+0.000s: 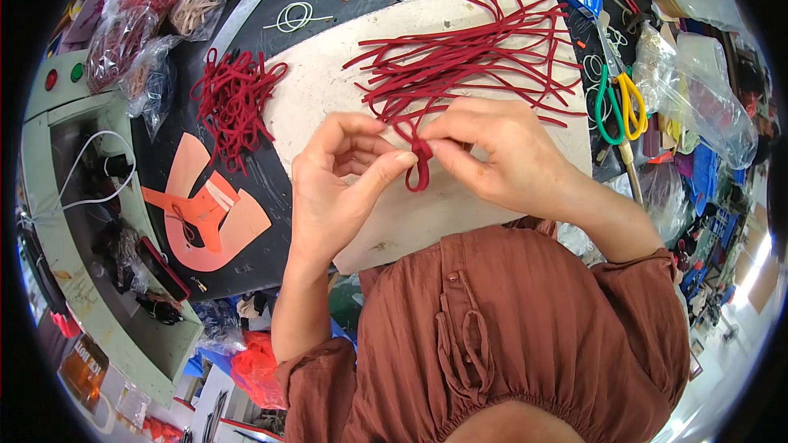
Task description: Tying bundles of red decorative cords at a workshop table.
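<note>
Knotted dark-red cord [422, 152] is above the near part of the pale board [390, 226]. From left: tangled cord heap [236, 102]; left hand [343, 171], grip parted, thumb at the cord; right hand [486, 148], grip pinching the cord; scissors [641, 111].

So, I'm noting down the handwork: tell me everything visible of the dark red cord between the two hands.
The narrow, dark red, fabric-looking cord is bunched into an apparent knot, with a rounded loop below it pointing toward the wearer and thin strands above. The bare right hand pinches it near the bunch; the bare left hand reaches its other side, contact uncertain. It sits over the pale, flat board; whether it touches that is unclear.
</note>
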Tool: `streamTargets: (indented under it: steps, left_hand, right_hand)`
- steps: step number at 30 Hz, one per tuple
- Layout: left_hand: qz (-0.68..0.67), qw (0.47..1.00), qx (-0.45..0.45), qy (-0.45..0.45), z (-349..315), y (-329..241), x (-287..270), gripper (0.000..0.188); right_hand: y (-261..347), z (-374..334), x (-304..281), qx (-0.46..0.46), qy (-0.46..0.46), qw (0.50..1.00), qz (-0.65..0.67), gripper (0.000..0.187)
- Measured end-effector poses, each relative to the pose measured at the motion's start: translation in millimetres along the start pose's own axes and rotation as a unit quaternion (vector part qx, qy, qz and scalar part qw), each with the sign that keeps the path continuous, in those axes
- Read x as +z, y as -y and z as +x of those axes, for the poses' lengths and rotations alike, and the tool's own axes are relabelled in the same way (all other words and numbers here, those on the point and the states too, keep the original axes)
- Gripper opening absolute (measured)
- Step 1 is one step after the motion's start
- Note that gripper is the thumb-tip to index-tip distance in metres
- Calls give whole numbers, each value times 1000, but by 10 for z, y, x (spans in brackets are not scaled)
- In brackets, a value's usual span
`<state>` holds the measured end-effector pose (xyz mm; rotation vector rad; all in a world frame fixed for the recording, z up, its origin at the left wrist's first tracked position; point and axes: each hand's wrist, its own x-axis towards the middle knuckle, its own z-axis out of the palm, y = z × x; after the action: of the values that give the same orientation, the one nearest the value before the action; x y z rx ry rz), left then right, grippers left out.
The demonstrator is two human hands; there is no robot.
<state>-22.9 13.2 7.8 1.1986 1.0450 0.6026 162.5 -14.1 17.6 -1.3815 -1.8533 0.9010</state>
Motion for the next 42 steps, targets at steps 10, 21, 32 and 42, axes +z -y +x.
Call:
streamTargets:
  steps: [10,21,32,42]
  left_hand:
    - [-255,966,-43,-21,-22,-20,34,9]
    - [-200,978,-17,-60,-23,23,61,16]
    - [-272,958,-48,-74,-85,48,94,32]
    - [-307,949,-27,-69,-90,82,91,28]
  right_hand:
    - [18,8,24,35,-17,994,100,10]
    - [1,38,100,210,0,883,420,13]
    - [-15,27,186,219,-50,864,450,15]
    - [-2,42,189,225,-48,864,448,16]
